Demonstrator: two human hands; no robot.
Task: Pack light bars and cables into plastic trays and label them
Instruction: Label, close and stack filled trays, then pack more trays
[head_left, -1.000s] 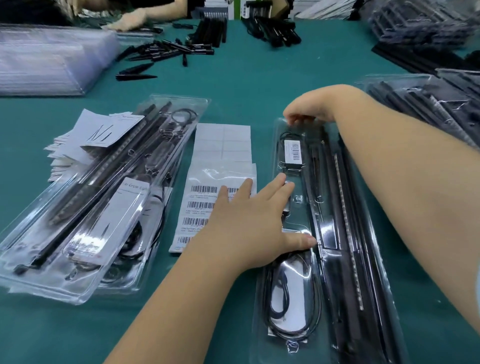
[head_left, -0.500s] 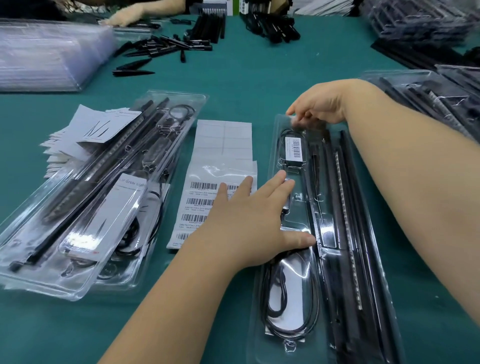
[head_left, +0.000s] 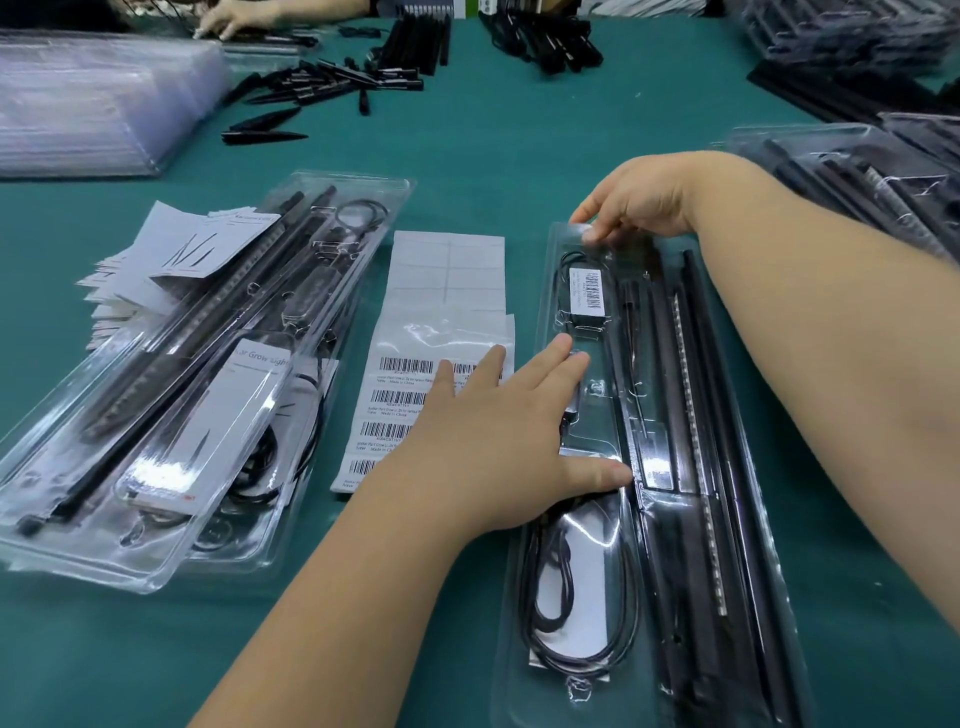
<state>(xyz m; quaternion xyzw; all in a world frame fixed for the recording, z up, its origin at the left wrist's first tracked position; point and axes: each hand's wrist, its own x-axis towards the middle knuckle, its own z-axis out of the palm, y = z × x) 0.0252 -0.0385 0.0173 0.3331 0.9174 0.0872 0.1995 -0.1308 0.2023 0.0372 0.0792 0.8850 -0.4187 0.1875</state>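
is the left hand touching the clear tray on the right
Touching: the head view shows the left hand lying flat on the clear tray, thumb pressed against it.

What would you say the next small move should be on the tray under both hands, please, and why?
Probably press the far end shut with the right hand. Its fingertips pinch the far rim of the clear tray, while the left hand lies flat on the tray's middle, steadying it. The light bars, coiled cable and a barcode label already sit inside.
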